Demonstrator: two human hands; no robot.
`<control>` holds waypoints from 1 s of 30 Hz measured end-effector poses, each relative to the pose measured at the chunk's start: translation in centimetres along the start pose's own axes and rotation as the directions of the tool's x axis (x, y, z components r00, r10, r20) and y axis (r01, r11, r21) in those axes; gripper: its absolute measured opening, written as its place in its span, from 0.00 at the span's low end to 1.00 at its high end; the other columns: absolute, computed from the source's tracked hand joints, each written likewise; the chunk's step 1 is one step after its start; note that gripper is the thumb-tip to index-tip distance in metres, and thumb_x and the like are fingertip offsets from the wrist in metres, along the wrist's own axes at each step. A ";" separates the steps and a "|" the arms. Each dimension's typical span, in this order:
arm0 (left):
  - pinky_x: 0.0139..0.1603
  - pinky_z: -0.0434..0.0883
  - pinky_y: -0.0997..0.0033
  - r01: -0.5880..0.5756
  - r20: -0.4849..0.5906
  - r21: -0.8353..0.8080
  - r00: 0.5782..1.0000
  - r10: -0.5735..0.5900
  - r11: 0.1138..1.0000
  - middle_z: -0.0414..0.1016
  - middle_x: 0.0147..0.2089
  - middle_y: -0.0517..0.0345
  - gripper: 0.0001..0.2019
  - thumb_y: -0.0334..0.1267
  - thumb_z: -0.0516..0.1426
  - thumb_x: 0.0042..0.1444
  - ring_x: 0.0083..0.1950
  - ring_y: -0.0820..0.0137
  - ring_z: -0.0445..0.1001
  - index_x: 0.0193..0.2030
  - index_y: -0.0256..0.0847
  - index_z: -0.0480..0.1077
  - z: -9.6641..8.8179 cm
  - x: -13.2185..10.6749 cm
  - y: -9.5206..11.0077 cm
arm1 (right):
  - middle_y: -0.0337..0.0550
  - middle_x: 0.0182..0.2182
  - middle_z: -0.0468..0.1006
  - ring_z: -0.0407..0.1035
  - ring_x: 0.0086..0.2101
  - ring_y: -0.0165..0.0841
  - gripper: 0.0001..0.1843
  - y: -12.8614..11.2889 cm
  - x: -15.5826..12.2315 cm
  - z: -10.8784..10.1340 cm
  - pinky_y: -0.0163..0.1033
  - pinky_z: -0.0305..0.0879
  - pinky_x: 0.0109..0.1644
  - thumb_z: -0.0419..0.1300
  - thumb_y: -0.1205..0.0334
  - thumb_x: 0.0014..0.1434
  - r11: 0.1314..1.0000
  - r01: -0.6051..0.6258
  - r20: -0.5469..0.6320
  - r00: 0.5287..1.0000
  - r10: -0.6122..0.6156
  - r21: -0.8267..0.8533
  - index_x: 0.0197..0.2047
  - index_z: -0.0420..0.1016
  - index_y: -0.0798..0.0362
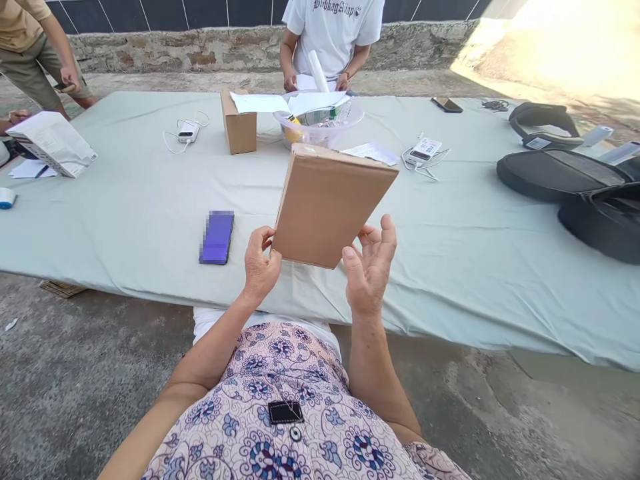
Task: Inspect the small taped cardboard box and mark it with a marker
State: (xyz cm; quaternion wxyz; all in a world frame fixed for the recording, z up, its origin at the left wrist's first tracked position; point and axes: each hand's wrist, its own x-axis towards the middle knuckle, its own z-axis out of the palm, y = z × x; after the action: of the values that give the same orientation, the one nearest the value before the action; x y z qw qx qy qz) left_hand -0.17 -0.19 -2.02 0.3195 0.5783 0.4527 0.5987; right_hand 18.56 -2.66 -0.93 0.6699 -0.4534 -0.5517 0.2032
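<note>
A flat brown cardboard box (pixel 330 207) is held up, tilted, above the cloth-covered table. My left hand (pixel 263 265) pinches its lower left corner between thumb and fingers. At the lower right edge is my right hand (pixel 371 270), palm turned up and fingers spread. Some of its fingertips reach close to the box's edge, and whether they touch it I cannot tell. To the left of my left hand lies a phone (pixel 217 237) with a purple screen. Behind the held box stands a clear plastic basin (pixel 357 119) with papers and small items in it.
Another cardboard box (pixel 240 127) stands left of the basin. White power banks with cables (pixel 188 131) lie on the tablecloth (pixel 125 193). Black headgear-like cases (pixel 560 173) occupy the right end. A white box (pixel 55 143) is at the left. A person in a white T-shirt (pixel 334 30) is opposite.
</note>
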 end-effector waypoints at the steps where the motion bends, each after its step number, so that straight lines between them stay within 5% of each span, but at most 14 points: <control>1: 0.62 0.74 0.59 0.015 -0.004 -0.002 1.000 -0.015 1.000 0.72 0.51 0.54 0.18 0.26 0.54 0.53 0.56 0.67 0.76 0.50 0.46 0.67 0.0 0.0 0.0 | 0.49 0.58 0.71 0.70 0.61 0.44 0.43 0.0 0.0 0.0 0.60 0.73 0.64 0.62 0.47 0.64 1.000 -0.014 0.003 1.000 0.014 -0.005 0.78 0.50 0.35; 4: 0.60 0.73 0.60 0.035 -0.020 0.003 0.999 -0.035 0.999 0.72 0.51 0.54 0.18 0.27 0.55 0.53 0.55 0.66 0.76 0.50 0.46 0.67 0.0 0.1 -0.1 | 0.49 0.57 0.71 0.69 0.61 0.44 0.44 0.1 -0.2 0.0 0.58 0.74 0.63 0.63 0.45 0.64 0.999 -0.053 0.009 0.999 0.053 -0.014 0.78 0.50 0.36; 10: 0.52 0.73 0.61 0.087 0.004 0.099 0.996 -0.087 0.991 0.70 0.48 0.53 0.38 0.27 0.57 0.50 0.50 0.63 0.72 0.70 0.52 0.64 -0.4 0.3 -1.0 | 0.47 0.53 0.70 0.69 0.57 0.41 0.43 0.8 -0.8 0.4 0.55 0.76 0.62 0.62 0.42 0.65 0.995 -0.089 0.009 0.996 0.090 -0.046 0.78 0.52 0.36; 15: 0.53 0.73 0.62 0.156 0.052 -0.044 0.987 -0.154 0.987 0.72 0.54 0.52 0.30 0.31 0.59 0.51 0.52 0.64 0.75 0.62 0.50 0.64 -0.4 0.6 -0.6 | 0.47 0.49 0.71 0.70 0.50 0.39 0.43 1.1 -0.9 0.7 0.51 0.79 0.54 0.60 0.39 0.66 0.991 -0.108 0.015 0.994 0.110 -0.081 0.78 0.52 0.37; 20: 0.56 0.72 0.60 0.132 0.050 -0.081 0.991 -0.128 0.988 0.74 0.51 0.52 0.18 0.50 0.61 0.61 0.56 0.63 0.75 0.52 0.46 0.64 -0.9 0.7 0.7 | 0.46 0.44 0.74 0.69 0.44 0.38 0.44 0.4 -0.9 0.2 0.48 0.80 0.47 0.59 0.38 0.67 0.980 -0.110 0.047 0.992 0.120 -0.167 0.79 0.51 0.41; 25: 0.50 0.74 0.61 0.127 0.042 -0.019 0.991 -0.126 0.992 0.76 0.49 0.50 0.29 0.71 0.54 0.61 0.51 0.61 0.77 0.45 0.45 0.68 -2.2 1.0 0.8 | 0.45 0.42 0.77 0.74 0.42 0.39 0.43 -0.7 -0.9 -0.7 0.51 0.79 0.47 0.58 0.32 0.66 0.961 -0.138 0.077 0.984 0.161 -0.239 0.76 0.58 0.43; 30: 0.51 0.75 0.58 0.213 0.125 -0.058 0.971 -0.204 0.975 0.80 0.51 0.50 0.38 0.77 0.48 0.60 0.53 0.58 0.79 0.63 0.50 0.66 -2.8 1.2 0.7 | 0.52 0.56 0.79 0.76 0.54 0.45 0.38 -2.0 -0.7 -0.9 0.57 0.75 0.57 0.57 0.26 0.63 0.982 -0.146 0.063 0.986 0.154 -0.118 0.64 0.68 0.44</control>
State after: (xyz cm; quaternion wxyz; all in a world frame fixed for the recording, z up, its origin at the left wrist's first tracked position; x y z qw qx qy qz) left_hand -3.01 0.15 -0.66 0.4272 0.5502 0.4698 0.5423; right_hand 18.73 -4.55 0.36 0.6055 -0.5234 -0.5503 0.2379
